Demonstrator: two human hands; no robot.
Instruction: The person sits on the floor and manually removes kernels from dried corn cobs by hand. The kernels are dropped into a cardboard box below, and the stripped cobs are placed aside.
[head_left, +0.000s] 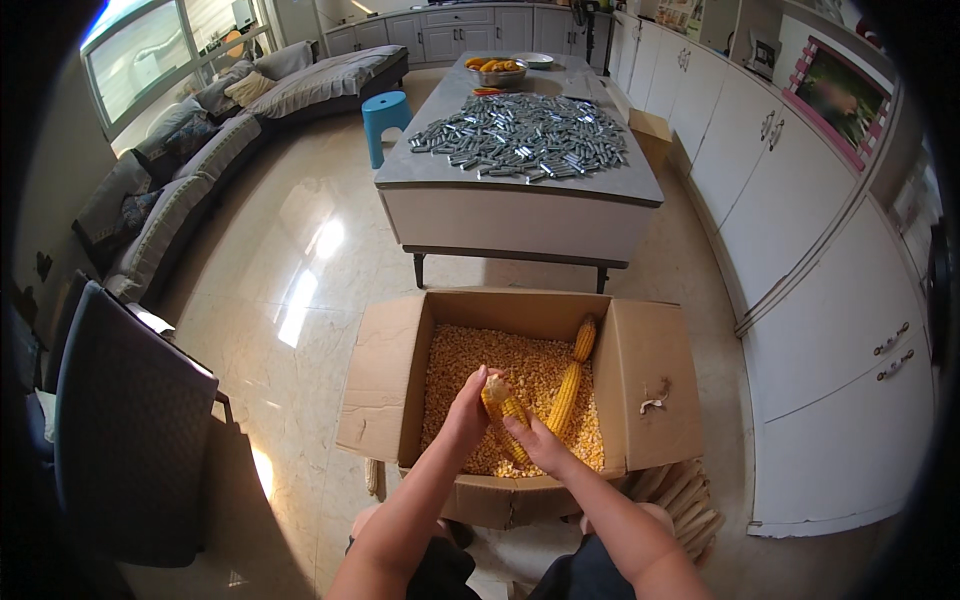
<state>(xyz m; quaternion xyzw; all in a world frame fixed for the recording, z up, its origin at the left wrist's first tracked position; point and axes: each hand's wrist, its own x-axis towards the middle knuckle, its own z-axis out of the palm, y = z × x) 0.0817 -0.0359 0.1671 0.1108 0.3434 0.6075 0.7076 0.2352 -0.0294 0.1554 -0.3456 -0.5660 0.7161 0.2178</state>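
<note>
Between my hands is a yellow corn cob (514, 415), held over an open cardboard box (655, 395). My left hand (466, 408) grips it near its upper end, where the pale tip looks bare of kernels. On the cob's right side, lower down, rests my right hand (540, 446) with its fingers around it. Loose corn kernels (470, 352) fill the box's bottom. Two ears lie along the box's right inner side: a longer ear (566, 396) and, beyond it, a shorter ear (585, 341). My palms hide part of the held cob.
Stripped cobs (682, 505) are piled right of the box; another bare cob (372, 476) lies left. Ahead, a table (520, 215) bears many small silvery cylinders (520, 135) and a bowl of corn (496, 72). A dark chair (130, 430), blue stool (384, 125) and white cabinets (840, 400) stand around.
</note>
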